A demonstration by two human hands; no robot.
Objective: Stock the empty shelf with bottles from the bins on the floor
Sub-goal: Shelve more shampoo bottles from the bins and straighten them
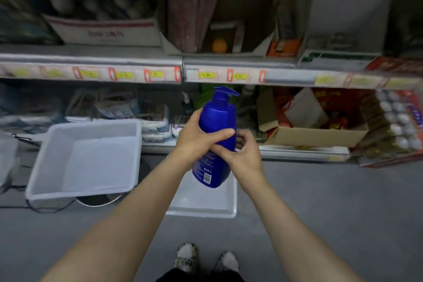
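**A:** In the head view, where is the bottle?

**B:** The blue pump bottle [217, 119] is in the air in front of the lower shelf [304, 152], above the floor [343, 201]. It stands nearly upright, its base tipped a little toward the person. The pump spout points right, and the printed label with the barcode faces the camera.

**A:** And the hands?

**B:** Both grip it. The left hand [196, 137] wraps the bottle's middle from the left, with its thumb laid across the front. The right hand [243, 154] sits just lower on the right side. Its fingers curl round the back and its thumb presses the front below the left thumb. The two hands touch each other there.

**A:** What lies under it?

**B:** A small white bin [201, 212] sits on the floor directly below the bottle, partly hidden by the forearms. A larger white bin [82, 192] stands to the left, its far edge up against the lower shelf.

**A:** Anything else?

**B:** An open cardboard box [315, 136] with red packaging sits on the lower shelf to the right. The upper shelf rail [91, 73] carries yellow price tags, too blurred to read. The person's patterned shoes [185, 256] show at the bottom edge.
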